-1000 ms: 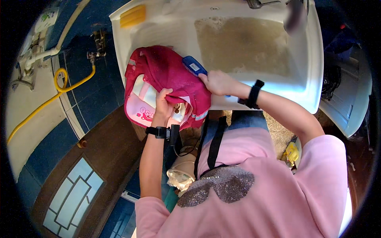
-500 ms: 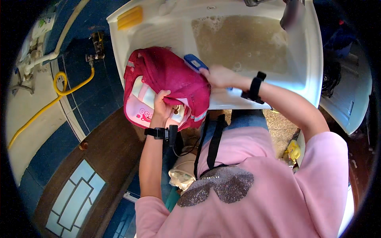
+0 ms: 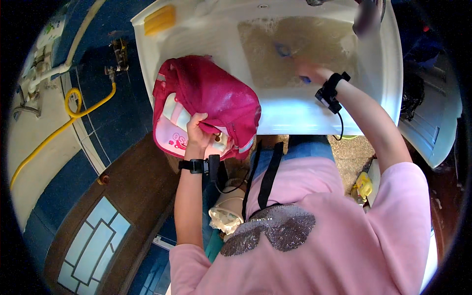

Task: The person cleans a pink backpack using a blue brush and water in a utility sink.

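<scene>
A wet dark-pink school bag with a pale printed panel rests on the left part of the white sink. My left hand is closed on the bag's near edge, its thumb over the pink fabric. In the murky water of the basin, my right hand grips a blue scrubbing brush. Water and motion partly hide the brush; its blue shows on both sides of the hand.
A yellow block lies at the sink's far left corner. The tap reaches over its far right. A yellow hose hangs on the left wall. Below, a lined bin and a yellow bottle stand near my legs.
My right hand has moved with the brush from beside the bag, right and away from me, into the water. My left hand keeps its hold on the bag, almost unmoved.
</scene>
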{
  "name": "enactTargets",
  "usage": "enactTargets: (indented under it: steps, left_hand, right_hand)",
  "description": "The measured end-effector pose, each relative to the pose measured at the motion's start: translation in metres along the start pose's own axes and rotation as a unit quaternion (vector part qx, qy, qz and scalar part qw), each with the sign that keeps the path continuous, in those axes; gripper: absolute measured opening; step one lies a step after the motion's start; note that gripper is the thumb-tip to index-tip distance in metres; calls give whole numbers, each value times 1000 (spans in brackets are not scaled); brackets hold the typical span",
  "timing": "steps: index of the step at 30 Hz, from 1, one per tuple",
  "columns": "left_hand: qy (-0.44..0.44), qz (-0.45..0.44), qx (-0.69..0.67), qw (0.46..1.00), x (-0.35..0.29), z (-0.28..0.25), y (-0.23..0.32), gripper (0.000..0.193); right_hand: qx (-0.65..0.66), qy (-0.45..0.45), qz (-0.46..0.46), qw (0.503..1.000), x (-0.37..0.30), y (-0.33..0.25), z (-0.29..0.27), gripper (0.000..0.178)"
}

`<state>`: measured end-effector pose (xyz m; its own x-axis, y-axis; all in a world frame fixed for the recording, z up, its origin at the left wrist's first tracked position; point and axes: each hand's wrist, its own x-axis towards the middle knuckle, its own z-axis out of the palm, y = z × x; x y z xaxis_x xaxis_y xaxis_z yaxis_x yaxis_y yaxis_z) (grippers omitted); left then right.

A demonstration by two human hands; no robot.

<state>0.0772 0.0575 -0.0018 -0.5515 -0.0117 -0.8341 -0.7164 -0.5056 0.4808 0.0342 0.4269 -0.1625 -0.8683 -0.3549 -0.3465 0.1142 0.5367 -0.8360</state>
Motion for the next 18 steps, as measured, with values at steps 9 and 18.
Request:
enactTargets:
  steps: [9,18]
  left_hand:
    - [-69,-36,19,997,-2,-18,4,33]
    - [-101,-40,20,994,4,-27,7,17]
  right_hand:
    - [-48,-139,79,986,-77,-208,4,58]
    - [-47,-111,-28,992,12,-219,38,61]
